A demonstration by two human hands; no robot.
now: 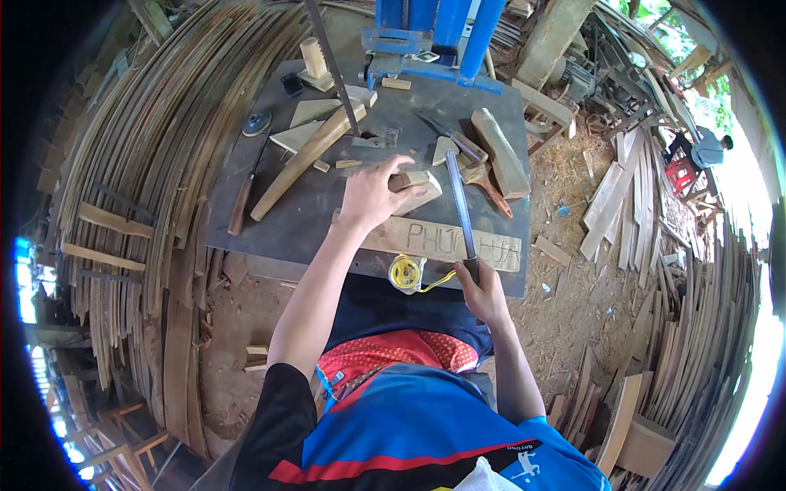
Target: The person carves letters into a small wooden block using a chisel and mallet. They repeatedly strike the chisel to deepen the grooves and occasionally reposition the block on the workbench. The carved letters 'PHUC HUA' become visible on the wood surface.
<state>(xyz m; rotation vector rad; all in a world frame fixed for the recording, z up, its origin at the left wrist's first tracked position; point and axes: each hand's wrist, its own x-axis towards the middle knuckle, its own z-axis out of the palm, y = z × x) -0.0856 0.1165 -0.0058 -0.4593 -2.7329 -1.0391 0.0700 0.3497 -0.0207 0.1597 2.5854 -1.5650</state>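
My left hand [378,195] grips a small pale wooden block [419,190] on the dark worktable [270,209], thumb and fingers bent round its left side. In my right hand [485,293], near the table's front edge, is the dark handle of a long, narrow metal file [460,200]. Its blade points away from me, to the right of the block and apart from it. Under the blade lies a flat board with hand lettering [377,237]. A yellow tape measure [405,272] sits at the front edge between my arms.
A toothed saw blade [334,74] rises from the table before a blue machine frame [475,49]. Left lie a curved wooden piece [307,164] and a wooden-handled tool [242,204]. Right are a knife [463,143], a brush [491,195] and a thick wooden piece [501,155]. Stacked planks [139,164] flank the table.
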